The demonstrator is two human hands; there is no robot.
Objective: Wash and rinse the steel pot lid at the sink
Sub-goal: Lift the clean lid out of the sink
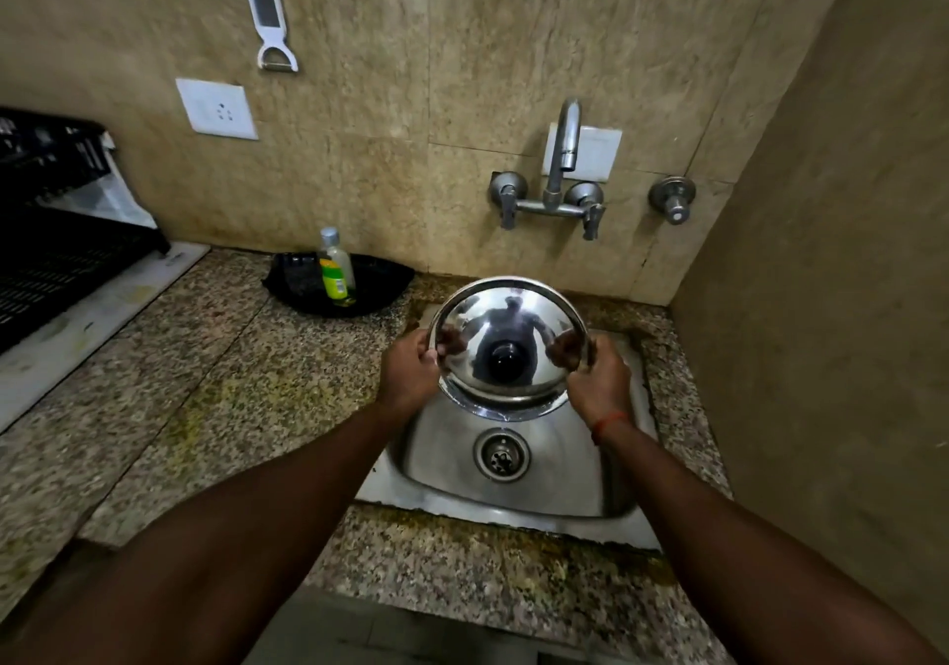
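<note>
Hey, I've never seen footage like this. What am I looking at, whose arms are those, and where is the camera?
There is no machine here. This is one picture from a wide-angle camera worn on a person's head, looking forward and down, so the two arms are that person's own. The left hand and the right hand each hold the rim of a steel pot lid, its shiny face turned to the camera, above the sink. No water shows coming from the tap on the wall. On the granite counter to the left, a bottle stands on a black tray.
</note>
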